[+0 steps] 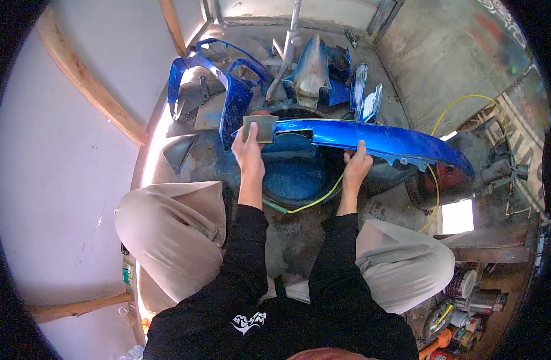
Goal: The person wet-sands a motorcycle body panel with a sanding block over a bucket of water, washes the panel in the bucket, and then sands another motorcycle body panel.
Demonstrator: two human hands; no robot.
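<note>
A long, glossy blue motorcycle body panel (383,137) is held up crosswise in front of me, over a dark round basin. My right hand (356,170) grips its lower edge near the middle, thumb on the front face. At the panel's narrow left end, my left hand (248,155) is closed on a grey-olive square sheet that looks like sandpaper (263,128). The sheet covers that end, so whether the left fingers also grip the panel behind it is hidden. Below the panel, bluish water (293,174) shows in the basin (332,189).
Other blue body panels (239,99) stand beyond the basin, with a part-sanded one (311,72) beside them. A yellow-green hose (314,204) runs across the basin's near side. At right lies a dark cylindrical tank or machine (467,159). Cans and tools (467,306) fill the lower right.
</note>
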